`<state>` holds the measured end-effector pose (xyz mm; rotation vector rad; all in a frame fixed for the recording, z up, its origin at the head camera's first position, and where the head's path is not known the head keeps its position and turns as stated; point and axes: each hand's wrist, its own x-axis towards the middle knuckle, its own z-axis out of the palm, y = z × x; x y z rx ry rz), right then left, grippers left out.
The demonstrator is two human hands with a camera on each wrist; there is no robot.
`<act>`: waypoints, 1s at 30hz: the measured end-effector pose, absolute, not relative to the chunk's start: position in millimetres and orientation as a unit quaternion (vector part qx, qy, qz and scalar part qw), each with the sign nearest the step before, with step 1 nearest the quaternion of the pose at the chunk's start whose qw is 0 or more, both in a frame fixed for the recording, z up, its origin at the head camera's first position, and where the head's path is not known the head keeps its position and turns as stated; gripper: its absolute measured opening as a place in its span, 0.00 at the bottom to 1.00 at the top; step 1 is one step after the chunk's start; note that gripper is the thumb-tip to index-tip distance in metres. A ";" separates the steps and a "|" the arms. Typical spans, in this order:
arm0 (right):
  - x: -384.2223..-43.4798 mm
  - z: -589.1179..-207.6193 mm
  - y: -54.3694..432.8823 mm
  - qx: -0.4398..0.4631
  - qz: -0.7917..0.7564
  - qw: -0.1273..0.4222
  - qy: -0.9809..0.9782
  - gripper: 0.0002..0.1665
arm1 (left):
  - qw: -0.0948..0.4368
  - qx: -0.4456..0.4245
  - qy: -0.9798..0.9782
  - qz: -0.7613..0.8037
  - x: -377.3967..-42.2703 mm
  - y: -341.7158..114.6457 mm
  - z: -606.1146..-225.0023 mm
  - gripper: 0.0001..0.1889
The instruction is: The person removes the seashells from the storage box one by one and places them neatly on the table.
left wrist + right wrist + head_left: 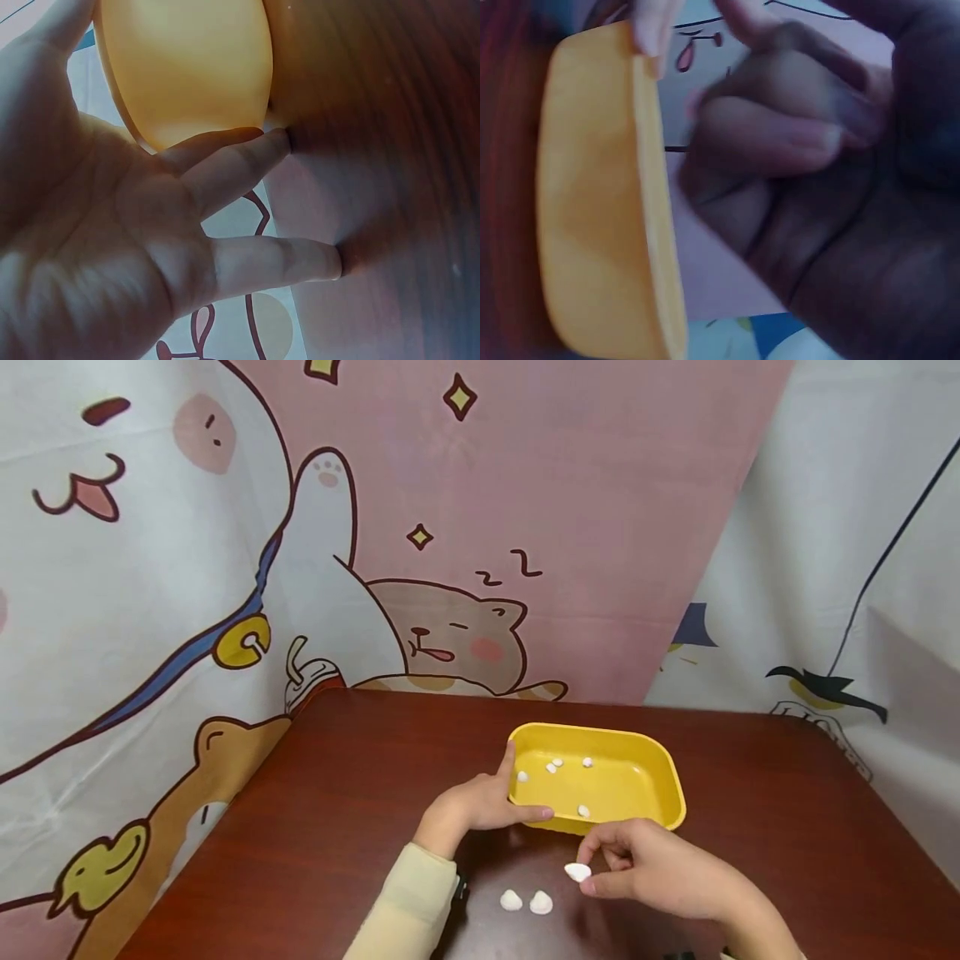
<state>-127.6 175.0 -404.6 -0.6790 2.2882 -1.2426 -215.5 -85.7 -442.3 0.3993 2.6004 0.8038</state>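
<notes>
Between thumb and index finger my right hand pinches a small white shell, just in front of the yellow bin. In the right wrist view the other fingers are curled in, and the shell is out of sight. My left hand lies at the bin's near left corner, thumb on the near rim and index finger along the left side. Its fingers look straight in the left wrist view, some with tips on the table. Two more white shells, a left one and a right one, lie on the table.
Several small white pieces, one of them a piece by the near wall, lie scattered inside the bin. The dark red-brown table reaches back to a cartoon-printed cloth, which also hangs along the left side.
</notes>
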 end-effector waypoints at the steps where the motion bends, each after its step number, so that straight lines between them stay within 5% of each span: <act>1: -127.9 -409.0 175.0 -0.250 -0.448 0.240 0.824 0.08 | 0.195 0.142 0.927 0.288 -215.5 -85.7 -442.4 0.69; 8: -130.5 -430.8 170.7 -0.248 -0.427 0.303 0.815 0.08 | 0.198 0.144 0.924 0.294 -217.4 -86.0 -440.8 0.69; 30: -141.7 -450.3 151.4 -0.246 -0.402 0.229 0.852 0.06 | 0.201 0.152 0.925 0.284 -218.2 -86.8 -442.0 0.68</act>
